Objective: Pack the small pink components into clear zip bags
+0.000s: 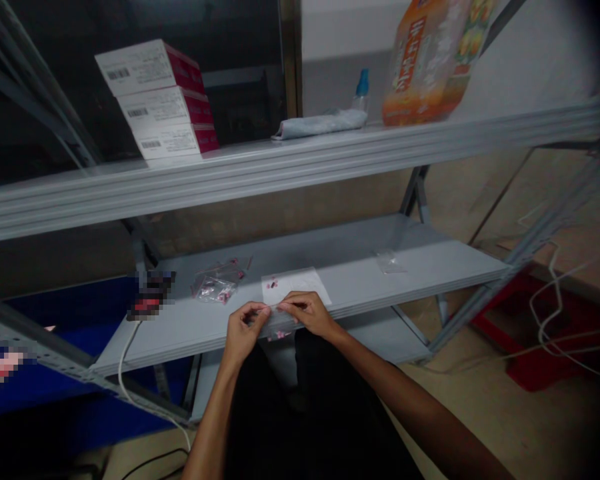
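My left hand and my right hand pinch the top edge of a small clear zip bag from either side, just over the front edge of a grey metal shelf. Pink pieces show low in the bag. Behind my hands, a white paper sheet with a pink mark lies on the shelf. To its left is a heap of clear bags with pink contents, and a lone clear bag lies further right.
A shelf above holds stacked white-and-red boxes, a folded grey cloth, a blue-capped bottle and an orange package. A white cable hangs at the left. Blue material lies left, and a red stool stands right.
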### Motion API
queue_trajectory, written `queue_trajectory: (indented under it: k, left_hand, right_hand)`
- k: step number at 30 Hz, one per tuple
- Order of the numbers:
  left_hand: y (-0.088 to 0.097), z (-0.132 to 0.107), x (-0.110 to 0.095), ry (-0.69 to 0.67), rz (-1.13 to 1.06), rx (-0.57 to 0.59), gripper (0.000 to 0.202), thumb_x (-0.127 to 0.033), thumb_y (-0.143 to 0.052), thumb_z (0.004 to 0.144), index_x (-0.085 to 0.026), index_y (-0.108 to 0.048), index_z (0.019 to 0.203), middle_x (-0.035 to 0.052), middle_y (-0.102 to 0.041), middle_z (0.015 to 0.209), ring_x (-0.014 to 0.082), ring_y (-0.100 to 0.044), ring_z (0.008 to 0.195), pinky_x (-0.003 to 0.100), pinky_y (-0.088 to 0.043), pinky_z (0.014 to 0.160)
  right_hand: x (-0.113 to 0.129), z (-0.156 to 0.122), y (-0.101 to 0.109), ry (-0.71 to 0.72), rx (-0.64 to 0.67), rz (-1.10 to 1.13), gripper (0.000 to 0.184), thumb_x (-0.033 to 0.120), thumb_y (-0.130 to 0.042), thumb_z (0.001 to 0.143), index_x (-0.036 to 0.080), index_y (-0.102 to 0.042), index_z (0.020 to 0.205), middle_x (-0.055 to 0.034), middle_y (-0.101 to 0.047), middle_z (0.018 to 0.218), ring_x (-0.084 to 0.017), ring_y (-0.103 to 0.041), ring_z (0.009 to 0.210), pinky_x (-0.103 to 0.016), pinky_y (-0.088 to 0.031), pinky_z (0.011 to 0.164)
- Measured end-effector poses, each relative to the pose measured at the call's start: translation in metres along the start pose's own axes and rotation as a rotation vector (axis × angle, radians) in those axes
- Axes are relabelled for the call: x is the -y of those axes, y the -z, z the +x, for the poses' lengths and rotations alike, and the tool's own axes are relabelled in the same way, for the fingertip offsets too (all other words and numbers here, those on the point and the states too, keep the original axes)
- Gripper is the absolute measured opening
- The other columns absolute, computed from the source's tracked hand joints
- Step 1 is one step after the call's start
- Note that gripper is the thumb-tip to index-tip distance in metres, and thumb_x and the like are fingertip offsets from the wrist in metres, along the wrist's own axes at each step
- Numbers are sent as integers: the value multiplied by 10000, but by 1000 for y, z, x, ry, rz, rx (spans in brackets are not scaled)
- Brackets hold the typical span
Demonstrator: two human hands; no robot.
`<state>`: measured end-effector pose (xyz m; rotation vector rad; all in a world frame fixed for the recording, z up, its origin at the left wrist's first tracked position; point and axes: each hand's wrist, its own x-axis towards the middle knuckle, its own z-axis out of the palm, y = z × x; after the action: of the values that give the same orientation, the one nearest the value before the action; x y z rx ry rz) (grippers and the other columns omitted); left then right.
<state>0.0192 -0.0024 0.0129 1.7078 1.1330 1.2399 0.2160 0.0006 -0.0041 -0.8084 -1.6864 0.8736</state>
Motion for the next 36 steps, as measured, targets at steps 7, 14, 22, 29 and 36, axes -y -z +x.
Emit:
queue_trajectory:
  k: [7, 14, 22, 29, 36]
  left_hand:
    - [3, 3, 3, 15, -24, -207, 259, -391, -759, 725, -140, -711, 769, 10, -656, 657, 121, -554, 569, 216, -420, 537]
    - [39, 16, 13, 20, -409, -629, 328, -364, -743, 746, -146, -631, 965, 2, -656, 784, 127, -670, 669, 253, -551, 657]
    - [43, 14, 14, -102, -166, -685, 814, -221, -717, 760, -268, -287, 1450, 123, -533, 1322, 176, -666, 1027, 314, -520, 904]
    - [7, -7, -48, -508, 441, -187, 454, -293, -754, 757, -252, -645, 1196, 97, -627, 1241, 294, -524, 1196, 501, -347, 1083]
    - [7, -11, -39, -294, 275, -120, 202, -332, -721, 797, -226, -756, 966, 67, -744, 854, 221, -679, 781, 331, -520, 773]
  right_hand:
    - [6, 12, 20, 72, -72, -171, 329, 414, -518, 958, 171, -739, 971, -82, -726, 939, -176, -643, 826, -279, -482, 718]
    - [-15, -6, 153, -360, -533, -1154, 458, 280, -556, 896, 159, -572, 1337, -209, -589, 1290, -352, -501, 1200, -505, -383, 977]
    - [-23, -33, 200, -664, -467, -1330, 336, 175, -425, 943, 152, -725, 1093, -196, -706, 960, -293, -659, 916, -377, -460, 791]
    - [41, -8, 103, 62, -53, -841, 256, 163, -523, 925, 214, -729, 1071, -93, -687, 1031, -224, -618, 972, -333, -457, 883]
    - [52, 7, 9, 128, -5, -397, 162, 264, -559, 943, 210, -687, 1027, -53, -703, 953, -174, -638, 842, -282, -478, 754]
